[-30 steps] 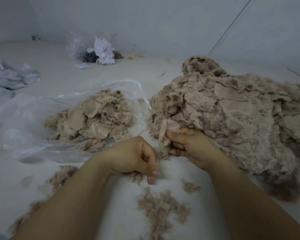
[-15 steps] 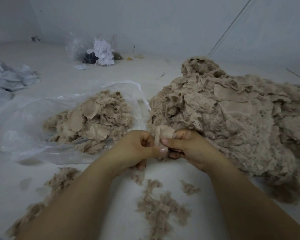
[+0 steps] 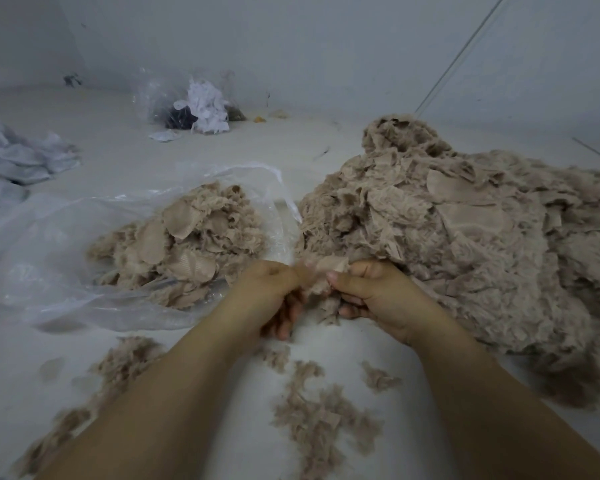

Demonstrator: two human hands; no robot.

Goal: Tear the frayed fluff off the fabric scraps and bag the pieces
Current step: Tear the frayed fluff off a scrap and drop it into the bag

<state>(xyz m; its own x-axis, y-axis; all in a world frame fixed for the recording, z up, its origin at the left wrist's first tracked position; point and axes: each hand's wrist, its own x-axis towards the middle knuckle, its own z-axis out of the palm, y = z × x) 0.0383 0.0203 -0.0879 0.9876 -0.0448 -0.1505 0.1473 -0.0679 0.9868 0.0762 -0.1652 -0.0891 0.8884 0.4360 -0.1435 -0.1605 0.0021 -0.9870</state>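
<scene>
While both hands' fingers [image 3: 343,282] pinch scrap [image 3: 329,266], fluff [image 3: 319,420] litters pale floor [image 3: 118,150].

Pale floor [image 3: 326,161] under me: big beige scrap heap [image 3: 465,254] right, clear bag [image 3: 49,265] of scraps left, torn fluff [image 3: 319,420] scattered near, grey cloth [image 3: 11,164] far left, small bag [image 3: 194,109] at wall.
</scene>
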